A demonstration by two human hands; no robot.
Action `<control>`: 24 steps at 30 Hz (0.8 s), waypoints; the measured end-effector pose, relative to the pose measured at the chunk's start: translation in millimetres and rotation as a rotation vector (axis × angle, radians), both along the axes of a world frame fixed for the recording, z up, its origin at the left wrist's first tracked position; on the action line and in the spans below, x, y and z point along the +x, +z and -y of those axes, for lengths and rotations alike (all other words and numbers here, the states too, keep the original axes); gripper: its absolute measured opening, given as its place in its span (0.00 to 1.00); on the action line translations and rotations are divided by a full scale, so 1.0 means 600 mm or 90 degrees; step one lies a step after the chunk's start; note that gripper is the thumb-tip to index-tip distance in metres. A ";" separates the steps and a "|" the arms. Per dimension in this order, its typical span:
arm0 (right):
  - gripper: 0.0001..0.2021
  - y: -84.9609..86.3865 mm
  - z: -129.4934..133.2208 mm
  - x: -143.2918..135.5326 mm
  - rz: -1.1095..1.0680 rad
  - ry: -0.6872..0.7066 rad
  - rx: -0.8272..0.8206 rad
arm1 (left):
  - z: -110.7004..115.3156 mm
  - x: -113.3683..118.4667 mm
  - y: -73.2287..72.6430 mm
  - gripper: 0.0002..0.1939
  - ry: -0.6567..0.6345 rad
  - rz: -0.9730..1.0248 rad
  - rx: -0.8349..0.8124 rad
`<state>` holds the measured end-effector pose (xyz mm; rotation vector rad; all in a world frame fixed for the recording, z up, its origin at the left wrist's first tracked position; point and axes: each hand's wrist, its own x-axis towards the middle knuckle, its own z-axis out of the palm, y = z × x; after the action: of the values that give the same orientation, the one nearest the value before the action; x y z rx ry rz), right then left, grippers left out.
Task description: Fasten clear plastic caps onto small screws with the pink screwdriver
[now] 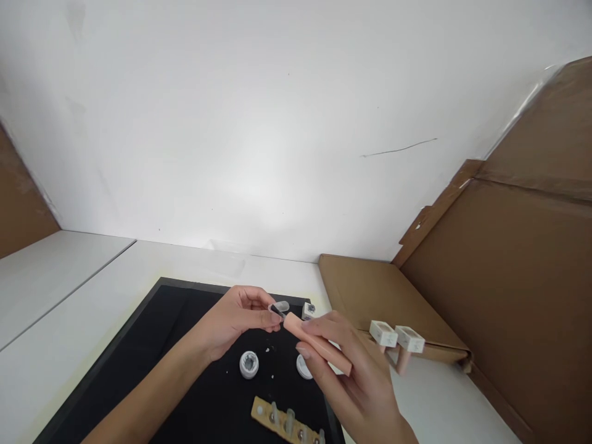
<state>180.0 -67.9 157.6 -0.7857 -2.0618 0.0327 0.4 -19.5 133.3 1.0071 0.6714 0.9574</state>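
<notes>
Peach-handled tool (325, 350) in right hand (358, 367); tip (278, 311) indistinct against clear piece (282, 306).

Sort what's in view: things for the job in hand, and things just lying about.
For the job, judging by use or nearness:
clear piece, in the left hand
pink handle, in the right hand
yellow strip

Apparently lying about:
two pink-and-white bottles
cardboard box

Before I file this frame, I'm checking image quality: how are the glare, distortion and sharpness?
Head view: soft glare brightens the white wall; perspective makes the tall cardboard panel slant steeply; the pink tool reads clearly, but the clear piece at the left hand has soft edges.
</notes>
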 end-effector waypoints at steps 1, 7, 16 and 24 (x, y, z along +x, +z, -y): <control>0.04 0.000 -0.001 0.000 0.005 0.002 -0.003 | 0.001 0.001 0.001 0.11 0.003 -0.002 0.002; 0.05 0.000 -0.002 0.000 0.031 0.005 -0.004 | 0.002 0.004 0.005 0.11 0.023 -0.003 0.008; 0.05 0.000 -0.004 0.000 0.049 -0.001 -0.005 | 0.001 0.001 0.005 0.12 0.028 -0.003 0.000; 0.05 -0.001 -0.002 -0.003 -0.022 0.006 0.026 | -0.003 -0.002 0.001 0.09 0.021 -0.015 0.022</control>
<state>178.5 -66.8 157.0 -0.7466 -2.0270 0.0097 -0.7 -17.8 133.8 1.0412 0.6957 0.9903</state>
